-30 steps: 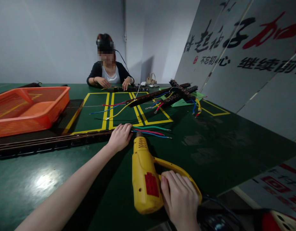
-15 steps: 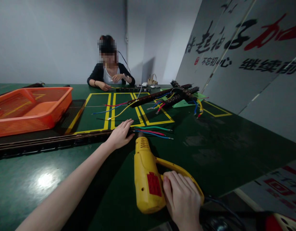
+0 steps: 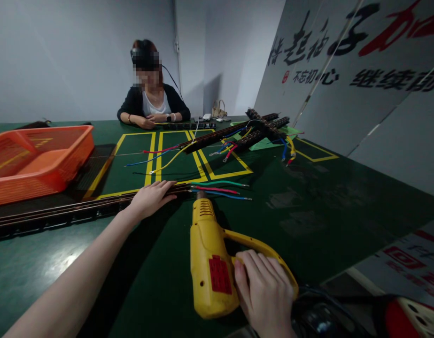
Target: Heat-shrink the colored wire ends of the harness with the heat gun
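I have the left hand (image 3: pixel 151 199) laid palm-down over a long, dark, slotted strip (image 3: pixel 72 211), its fingers nearly straight and the thumb apart, pressing rather than gripping. My right hand (image 3: pixel 264 286) is curled closed around the handle of a yellow plastic heat gun (image 3: pixel 208 230); whether a finger presses the trigger I cannot tell. The strip runs from the left side of the green tabletop (image 3: pixel 329 234) towards its middle, where green, red and blue wires (image 3: pixel 224 190) with metal tips leave its end. The metal nozzle (image 3: pixel 200 195) points at the base of those wires; contact is unclear to me.

I judge the step in hand to be applying heat there. The next move calls for steadying the strip and passing the nozzle along the wire bases, fingers clear of it.

On the grey wall panel (image 3: pixel 372 110) beyond the tabletop's right edge, I read 起袖子加 in large brush lettering, partly cut off, and 不忘初心 继续前 below. The red label (image 3: pixel 220 274) on the gun and the lettering (image 3: pixel 402 256) below the near right edge are beyond me; I find no brand.
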`<action>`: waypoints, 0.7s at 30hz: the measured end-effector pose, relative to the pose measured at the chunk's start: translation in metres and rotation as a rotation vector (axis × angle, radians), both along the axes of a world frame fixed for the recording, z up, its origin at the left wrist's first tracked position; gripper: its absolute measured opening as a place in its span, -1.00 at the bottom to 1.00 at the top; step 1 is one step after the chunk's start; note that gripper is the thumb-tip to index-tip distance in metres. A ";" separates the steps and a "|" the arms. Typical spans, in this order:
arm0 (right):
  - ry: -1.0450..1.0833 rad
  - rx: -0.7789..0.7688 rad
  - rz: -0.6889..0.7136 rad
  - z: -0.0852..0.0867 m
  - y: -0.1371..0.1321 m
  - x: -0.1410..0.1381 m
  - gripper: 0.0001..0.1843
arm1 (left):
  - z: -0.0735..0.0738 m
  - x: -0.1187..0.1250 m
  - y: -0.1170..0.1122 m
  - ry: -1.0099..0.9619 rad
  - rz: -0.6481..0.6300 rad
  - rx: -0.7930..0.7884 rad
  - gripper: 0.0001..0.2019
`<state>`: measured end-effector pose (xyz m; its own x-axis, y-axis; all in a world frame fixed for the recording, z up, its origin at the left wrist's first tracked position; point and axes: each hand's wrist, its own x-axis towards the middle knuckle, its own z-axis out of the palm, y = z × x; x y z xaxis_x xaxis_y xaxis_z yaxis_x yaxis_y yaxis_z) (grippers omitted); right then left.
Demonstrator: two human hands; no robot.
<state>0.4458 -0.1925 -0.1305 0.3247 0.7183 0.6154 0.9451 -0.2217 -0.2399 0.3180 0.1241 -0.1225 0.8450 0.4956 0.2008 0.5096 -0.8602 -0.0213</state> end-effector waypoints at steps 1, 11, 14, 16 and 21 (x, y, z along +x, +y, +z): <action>0.003 -0.004 -0.002 0.000 0.000 0.000 -0.69 | 0.000 0.000 0.000 0.005 -0.003 -0.002 -0.47; 0.006 -0.018 -0.001 0.002 0.000 0.000 -0.67 | 0.010 0.008 -0.010 0.042 0.118 0.029 -0.33; -0.003 -0.009 0.005 0.002 0.000 0.000 -0.69 | 0.012 0.010 -0.013 0.027 0.161 0.047 -0.35; -0.009 -0.004 0.009 0.002 0.000 0.000 -0.70 | 0.012 0.012 -0.013 0.013 0.176 0.044 -0.37; -0.014 0.000 0.014 0.002 0.000 0.000 -0.71 | 0.012 0.018 -0.012 -0.005 0.262 0.005 -0.41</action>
<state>0.4460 -0.1926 -0.1286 0.3061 0.7224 0.6200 0.9514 -0.2086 -0.2267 0.3363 0.1117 -0.1108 0.6869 0.6966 0.2073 0.7152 -0.6986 -0.0224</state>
